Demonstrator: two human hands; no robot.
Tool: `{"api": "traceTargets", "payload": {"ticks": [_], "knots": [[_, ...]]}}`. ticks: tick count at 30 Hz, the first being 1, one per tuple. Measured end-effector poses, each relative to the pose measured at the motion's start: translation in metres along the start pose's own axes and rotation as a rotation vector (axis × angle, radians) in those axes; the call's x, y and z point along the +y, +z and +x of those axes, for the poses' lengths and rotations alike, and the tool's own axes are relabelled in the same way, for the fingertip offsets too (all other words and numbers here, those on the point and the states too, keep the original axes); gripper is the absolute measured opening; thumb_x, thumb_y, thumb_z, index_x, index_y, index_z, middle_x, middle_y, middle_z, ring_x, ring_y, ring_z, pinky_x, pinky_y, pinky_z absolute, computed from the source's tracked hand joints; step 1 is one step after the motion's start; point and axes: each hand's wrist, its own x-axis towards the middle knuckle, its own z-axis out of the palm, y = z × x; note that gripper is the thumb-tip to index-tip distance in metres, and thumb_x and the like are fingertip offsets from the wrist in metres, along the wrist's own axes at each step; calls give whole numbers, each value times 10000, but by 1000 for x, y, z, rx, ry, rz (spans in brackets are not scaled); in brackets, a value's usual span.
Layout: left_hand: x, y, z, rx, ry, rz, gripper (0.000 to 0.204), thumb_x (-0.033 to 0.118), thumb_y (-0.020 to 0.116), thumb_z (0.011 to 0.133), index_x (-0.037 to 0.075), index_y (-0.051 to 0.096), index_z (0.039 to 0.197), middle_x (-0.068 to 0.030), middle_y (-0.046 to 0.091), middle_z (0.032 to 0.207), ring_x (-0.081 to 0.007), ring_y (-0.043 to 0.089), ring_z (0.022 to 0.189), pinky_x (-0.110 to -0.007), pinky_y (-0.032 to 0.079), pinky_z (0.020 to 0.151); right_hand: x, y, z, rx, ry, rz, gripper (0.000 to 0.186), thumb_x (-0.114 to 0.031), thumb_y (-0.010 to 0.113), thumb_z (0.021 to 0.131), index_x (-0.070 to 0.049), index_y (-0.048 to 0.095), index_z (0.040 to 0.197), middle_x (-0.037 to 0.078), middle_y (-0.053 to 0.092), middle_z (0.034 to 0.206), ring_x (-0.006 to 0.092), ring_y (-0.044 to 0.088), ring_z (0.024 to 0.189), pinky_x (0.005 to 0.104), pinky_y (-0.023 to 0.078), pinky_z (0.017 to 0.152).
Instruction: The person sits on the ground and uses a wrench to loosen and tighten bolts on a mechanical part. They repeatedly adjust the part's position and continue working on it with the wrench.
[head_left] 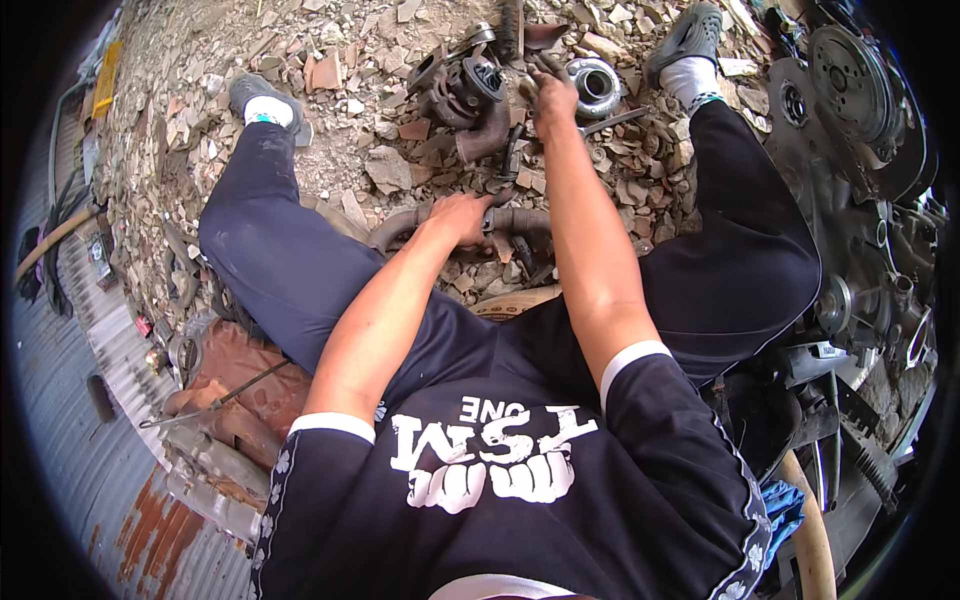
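Note:
My left hand [460, 217] is wrapped over a rusty curved exhaust manifold [525, 220] lying on the rubble between my legs. My right hand [553, 103] reaches further out, its fingers bent together around something small that I cannot make out. Just right of that hand sits a silvery round turbo compressor housing [597, 84]. To its left stands a rusty turbocharger [472, 95] with a dark bladed wheel facing up. A wrench [614, 122] rests below the housing. Beyond the turbocharger, a dark bristled brush [510, 30] points away from me.
Broken stone and tile rubble [350, 90] covers the ground. At the right are piled engine parts with a large pulley [845, 80]. Corrugated metal sheet [75, 420] runs along the left, beside a thin metal rod [215, 402]. A blue cloth [782, 512] lies at lower right.

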Motion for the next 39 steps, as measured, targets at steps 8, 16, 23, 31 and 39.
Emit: {"api": "traceTargets", "payload": {"ticks": [8,16,23,31,39], "knots": [[2,-5,-3,-12,1,-5,996,459,894,595,231,463,1464,-128,611,1308,-328,563,1246,-463,482,1007,26,-63,-14,317,-85,-1125,269,-205,638,851,-192,768,1087,141,742,1035,332,694,1007,416,528,923],[-1,2,-1,5,12,-30,990,463,891,611,222,457,1468,-140,592,1334,-334,547,1266,-462,468,1027,33,-48,-38,190,-185,-1443,346,-302,669,881,-99,708,1158,229,704,1084,387,670,1040,471,516,925],[-19,11,13,275,-12,-306,842,457,823,741,120,493,1439,-197,612,1320,-358,568,1246,-432,459,1053,39,-44,-37,52,-196,-1274,462,-460,628,905,-65,715,1128,237,691,1126,398,649,1076,462,505,947],[-32,-9,26,552,-354,-609,522,301,719,851,50,586,1289,-220,629,1281,-363,588,1216,-437,461,1038,51,-26,-61,66,-86,-1122,497,-343,709,845,-186,659,1314,253,616,1286,377,600,1185,432,461,1026],[-75,16,60,615,-277,-1070,459,198,705,828,54,642,1259,-170,723,1082,-276,678,1015,-353,503,901,49,-33,-66,-1,56,-1042,498,-308,683,785,-106,702,1239,152,745,983,247,711,909,351,531,837]]}}
